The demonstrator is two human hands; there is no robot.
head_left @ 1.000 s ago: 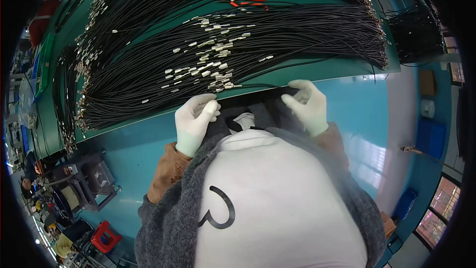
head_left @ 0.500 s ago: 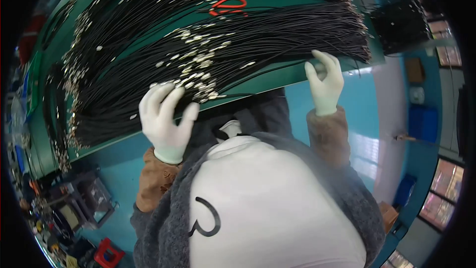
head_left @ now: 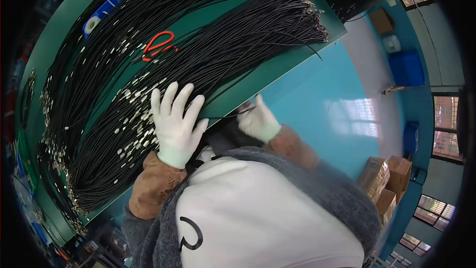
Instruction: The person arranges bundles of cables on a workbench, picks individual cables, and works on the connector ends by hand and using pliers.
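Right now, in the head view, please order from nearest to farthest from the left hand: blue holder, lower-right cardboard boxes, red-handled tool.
1. Red-handled tool: beyond the left hand.
2. Blue holder: farther back, upper left.
3. Cardboard boxes: lower right.

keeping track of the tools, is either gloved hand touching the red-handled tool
No, the red-handled tool lies by the black cables, apart from both the left hand and the right hand.

Illumination: moderate and fairly even across the tabletop (head_left: 333, 25). Windows (head_left: 446, 141) at the right margin appear bright. Glare: pale reflection (head_left: 352, 113) on the blue floor (head_left: 302, 104). Distortion: wide-angle curvature with black vignetting at the borders. Blur: right hand (head_left: 257, 119) slightly smeared; left periphery dim, indistinct
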